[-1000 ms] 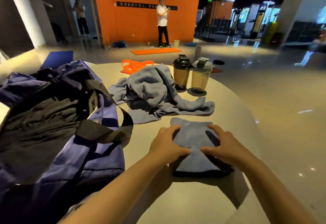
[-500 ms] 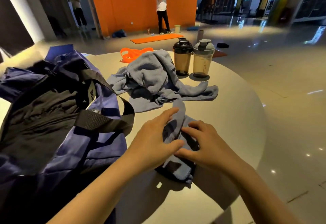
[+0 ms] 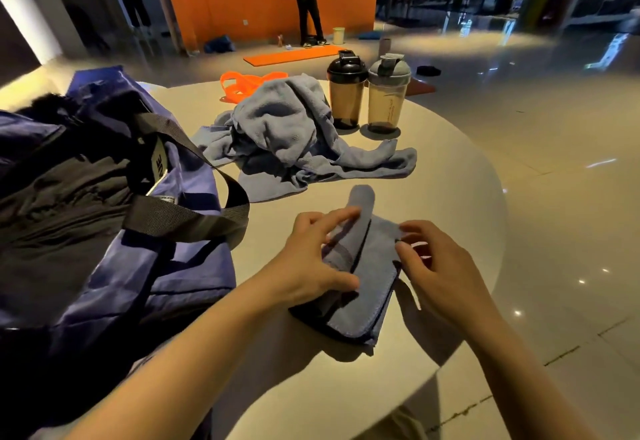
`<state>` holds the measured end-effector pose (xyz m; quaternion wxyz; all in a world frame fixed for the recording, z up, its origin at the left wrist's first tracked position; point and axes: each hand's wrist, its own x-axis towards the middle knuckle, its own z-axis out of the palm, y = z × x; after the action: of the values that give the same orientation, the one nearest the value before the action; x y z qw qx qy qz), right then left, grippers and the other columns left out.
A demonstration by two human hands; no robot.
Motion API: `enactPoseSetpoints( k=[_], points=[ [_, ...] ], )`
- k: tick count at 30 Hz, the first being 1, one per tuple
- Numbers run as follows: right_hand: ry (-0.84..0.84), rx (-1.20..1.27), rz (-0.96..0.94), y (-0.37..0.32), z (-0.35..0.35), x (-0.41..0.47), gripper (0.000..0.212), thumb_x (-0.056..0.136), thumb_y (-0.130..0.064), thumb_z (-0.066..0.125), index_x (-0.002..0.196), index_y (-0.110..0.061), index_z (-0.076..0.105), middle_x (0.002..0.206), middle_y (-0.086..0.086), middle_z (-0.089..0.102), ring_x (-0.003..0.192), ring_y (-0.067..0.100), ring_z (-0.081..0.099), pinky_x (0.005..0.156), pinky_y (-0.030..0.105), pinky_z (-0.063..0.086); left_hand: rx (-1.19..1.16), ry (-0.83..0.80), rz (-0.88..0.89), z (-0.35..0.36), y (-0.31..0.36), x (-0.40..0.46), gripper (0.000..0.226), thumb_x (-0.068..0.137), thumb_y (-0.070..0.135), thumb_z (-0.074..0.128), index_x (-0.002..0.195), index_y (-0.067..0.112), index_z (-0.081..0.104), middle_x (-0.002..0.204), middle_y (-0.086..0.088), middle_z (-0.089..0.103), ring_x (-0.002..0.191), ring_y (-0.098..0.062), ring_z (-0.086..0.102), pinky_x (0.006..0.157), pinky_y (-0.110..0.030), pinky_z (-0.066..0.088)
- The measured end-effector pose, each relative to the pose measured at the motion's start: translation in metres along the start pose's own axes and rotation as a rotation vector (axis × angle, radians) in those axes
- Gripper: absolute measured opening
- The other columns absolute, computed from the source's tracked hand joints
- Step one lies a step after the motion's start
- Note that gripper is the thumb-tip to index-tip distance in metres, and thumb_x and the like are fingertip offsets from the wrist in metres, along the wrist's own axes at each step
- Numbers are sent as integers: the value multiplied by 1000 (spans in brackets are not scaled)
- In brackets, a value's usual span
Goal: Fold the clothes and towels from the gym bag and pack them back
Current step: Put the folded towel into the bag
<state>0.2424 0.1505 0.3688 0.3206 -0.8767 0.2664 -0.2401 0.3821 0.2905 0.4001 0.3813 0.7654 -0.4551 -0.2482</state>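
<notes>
The step in hand appears to be the folding of a small blue towel [image 3: 367,266], which lies at lower centre of the frame on the round table [image 3: 460,204]. At the left, the open gym bag [image 3: 114,218] fills the frame, dark clothing visible inside and its black strap [image 3: 194,214] looping toward the towel. The left hand [image 3: 311,259] rests on the towel's raised left fold, fingers spread and nearly straight, thumb against the cloth. The right hand [image 3: 440,266] hovers at the towel's right edge, fingers loosely curled and apart; contact cannot be confirmed. The next move likely calls for laying the raised fold flat over the rest, then carrying the bundle left into the bag. Above centre, a larger crumpled towel [image 3: 287,135] awaits folding, an orange band [image 3: 242,85] behind it. Two shaker bottles [image 3: 367,93] stand at its right, touching the cloth, and could tip when it is lifted.
</notes>
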Motion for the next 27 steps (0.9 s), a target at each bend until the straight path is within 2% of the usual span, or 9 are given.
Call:
enactPoseSetpoints(
  k=[2, 5, 9, 13, 16, 18, 20, 23, 27],
  points=[
    [-36, 37, -47, -1, 0, -5, 39, 94, -45, 46, 133, -36, 42, 121, -12, 49, 89, 1, 55, 74, 8, 40, 137, -21, -78, 8, 0, 4, 97, 78, 26, 77, 146, 46, 11, 148, 5, 13, 135, -22, 23, 109, -29, 26],
    [-134, -67, -143, -4, -3, -7, 38, 91, -65, 29, 127, -66, 18, 122, -19, 30, 92, 1, 51, 84, 18, 43, 335, -38, 17, 22, 0, 4, 105, 81, 48, 66, 152, 31, -9, 160, 10, -7, 146, -22, 5, 117, -42, 18],
    [-200, -116, -185, -8, -13, 0, 33, 91, -64, 21, 120, -73, 6, 111, -13, 42, 96, 7, 48, 84, 23, 40, 427, -108, 140, 33, 7, -9, 98, 74, 60, 45, 149, 34, -13, 153, 18, -26, 145, -9, -13, 120, -34, 6],
    [-247, -114, -214, 0, -19, 6, 26, 93, -62, 21, 118, -68, 19, 107, -8, 54, 92, 3, 49, 81, 18, 40, 383, -142, 249, 44, 12, -32, 78, 78, 64, 40, 132, 54, -14, 139, 36, -29, 137, 4, -29, 111, -19, -12],
    [-249, -51, -144, 11, -21, 9, 26, 92, -64, 22, 117, -65, 27, 102, -8, 51, 91, 1, 48, 77, 11, 35, 42, -75, 220, 40, 12, -40, 55, 85, 61, 46, 136, 53, 27, 151, 34, 12, 140, 12, 2, 114, -14, 10],
    [-244, -27, -90, 15, -20, 8, 35, 87, -72, 20, 120, -64, 28, 98, -9, 48, 90, 1, 47, 77, 10, 33, -204, 12, 158, 32, 5, -34, 42, 86, 55, 56, 125, 49, 44, 143, 24, 33, 128, 18, 28, 107, -13, 31],
    [-272, -28, -53, 14, -19, 7, 38, 77, -80, 16, 113, -71, 23, 99, -11, 46, 91, 1, 45, 77, 13, 32, -284, -51, 85, 24, -1, -23, 61, 74, 56, 66, 127, 55, 35, 143, 19, 32, 130, 8, 34, 106, -17, 34],
    [-335, -38, -22, 12, -20, 8, 25, 81, -75, 15, 106, -76, 18, 105, -8, 49, 94, 3, 46, 77, 15, 33, -238, -246, 44, 24, 0, -7, 88, 73, 49, 73, 140, 50, 15, 142, 13, 35, 131, -3, 39, 96, -7, 38],
    [-435, 44, -46, 21, -27, 16, 46, 77, -80, 31, 122, -75, 20, 114, -7, 55, 101, 9, 56, 92, 30, 47, -154, -144, 35, 46, 11, 9, 113, 57, 61, 74, 149, 46, 10, 146, 10, 39, 127, -11, 47, 104, -35, 45]
  ],
)
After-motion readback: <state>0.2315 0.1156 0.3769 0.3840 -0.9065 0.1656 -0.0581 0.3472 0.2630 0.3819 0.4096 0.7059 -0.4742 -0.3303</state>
